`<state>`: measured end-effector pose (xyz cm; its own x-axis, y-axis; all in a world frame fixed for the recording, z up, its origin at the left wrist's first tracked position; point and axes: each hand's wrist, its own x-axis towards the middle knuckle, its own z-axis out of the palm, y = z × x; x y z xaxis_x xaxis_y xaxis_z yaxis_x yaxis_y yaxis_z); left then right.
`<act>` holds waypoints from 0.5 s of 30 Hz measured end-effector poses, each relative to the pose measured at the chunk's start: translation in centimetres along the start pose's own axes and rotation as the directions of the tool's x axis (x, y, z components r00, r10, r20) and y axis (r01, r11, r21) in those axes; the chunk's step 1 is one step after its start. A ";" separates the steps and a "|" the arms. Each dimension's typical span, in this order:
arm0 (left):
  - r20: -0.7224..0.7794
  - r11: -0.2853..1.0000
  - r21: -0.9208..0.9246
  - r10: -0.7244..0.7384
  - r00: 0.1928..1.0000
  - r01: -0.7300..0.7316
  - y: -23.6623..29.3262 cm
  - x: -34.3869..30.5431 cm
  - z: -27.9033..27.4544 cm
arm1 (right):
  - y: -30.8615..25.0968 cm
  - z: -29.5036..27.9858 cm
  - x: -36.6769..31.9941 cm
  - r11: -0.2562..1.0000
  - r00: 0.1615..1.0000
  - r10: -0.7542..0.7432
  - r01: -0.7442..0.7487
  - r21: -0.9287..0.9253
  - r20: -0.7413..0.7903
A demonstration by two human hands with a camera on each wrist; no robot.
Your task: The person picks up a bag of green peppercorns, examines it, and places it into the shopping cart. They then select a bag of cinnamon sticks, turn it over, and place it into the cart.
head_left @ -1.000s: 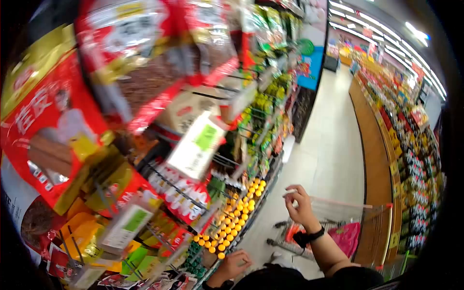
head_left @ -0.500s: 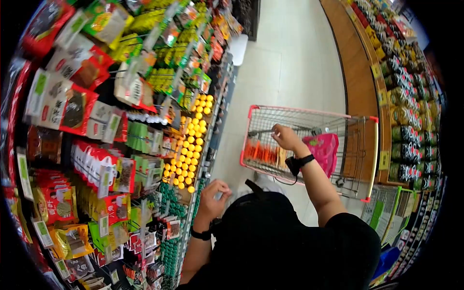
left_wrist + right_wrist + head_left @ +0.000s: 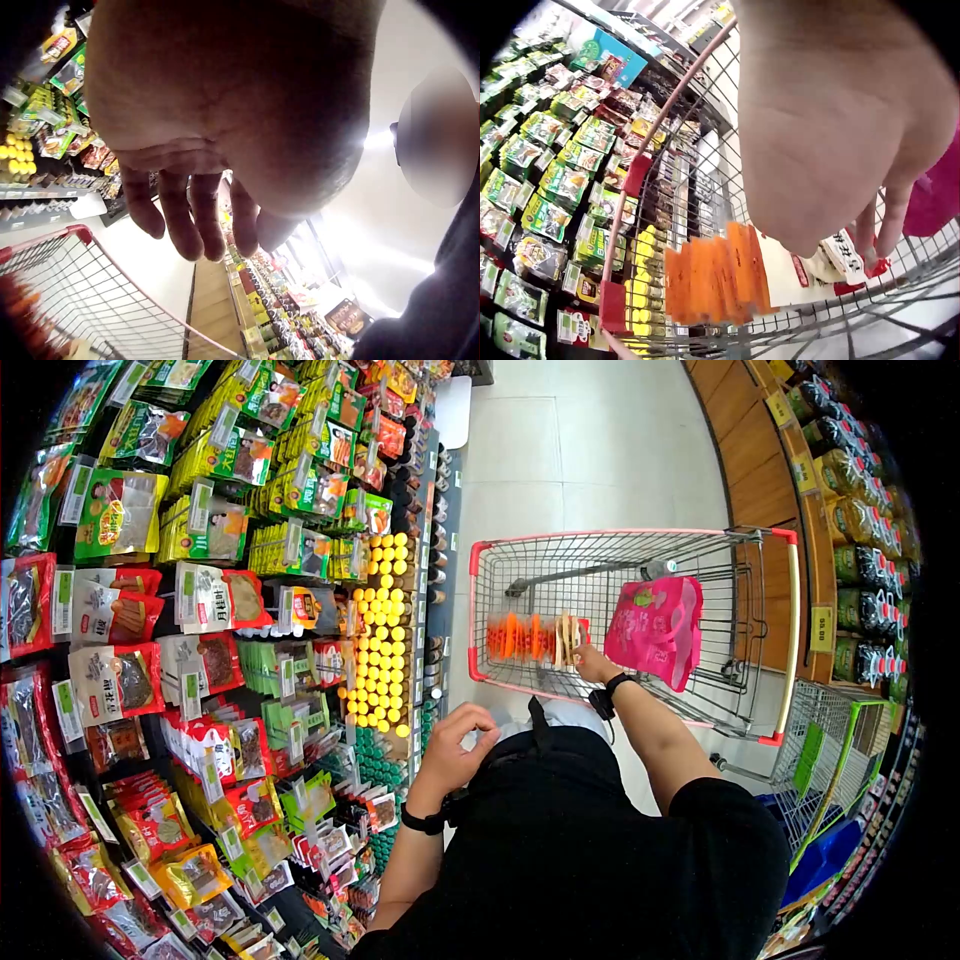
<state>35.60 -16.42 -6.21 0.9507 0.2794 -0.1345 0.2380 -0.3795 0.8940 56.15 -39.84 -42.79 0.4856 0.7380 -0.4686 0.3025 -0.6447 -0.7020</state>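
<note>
My right hand [image 3: 597, 666] is down in a wire shopping cart [image 3: 610, 540], its fingers at the edge of a white and red packet [image 3: 840, 259]. In the right wrist view the fingers bend down over that packet, which stands upright at the end of a row of packets; the thumb is hidden. Several orange packets [image 3: 520, 637] stand beside it along the cart's near side. A pink bag [image 3: 655, 625] lies in the cart to the right of the hand. My left hand [image 3: 455, 745] hangs loosely curled in front of the shelves, holding nothing.
Shelves of hanging spice packets [image 3: 215, 600] fill the left side, with rows of yellow-capped bottles [image 3: 378, 660] along their lower edge. A wooden-fronted display [image 3: 760, 460] runs along the right. A second cart [image 3: 830, 745] with green trim stands at the lower right.
The view has turned down from the shelves and aisle to the cart. My right hand has lowered to the packets in it. The left hand stays loosely curled by the shelves.
</note>
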 end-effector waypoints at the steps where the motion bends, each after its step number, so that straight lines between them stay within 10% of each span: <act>1: 0.001 1.000 0.005 -0.012 1.000 0.012 0.2 0.0 0.1 | 0.0 0.6 0.0 1.000 1.000 -0.018 0.018 0.014 -0.020; 9: -0.070 0.994 -0.009 -0.106 0.992 0.106 0.2 -0.9 0.7 | 5.8 3.3 7.4 0.891 0.907 -0.086 0.255 -0.376 0.412; 13: -0.059 0.979 -0.115 -0.178 0.982 0.171 0.2 -1.5 0.9 | -3.6 -3.2 5.6 0.913 0.859 0.313 -0.389 0.121 0.404; 15: -0.095 0.980 -0.144 -0.151 0.984 0.136 0.1 -1.8 0.9 | 1.6 -0.4 7.3 0.956 0.956 0.230 -0.257 0.142 0.183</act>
<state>34.13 -17.75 -6.30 0.8809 0.4157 -0.2264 0.3341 -0.2074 0.9194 60.53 -35.51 -47.10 0.3832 0.5934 -0.7079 0.0480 -0.7781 -0.6263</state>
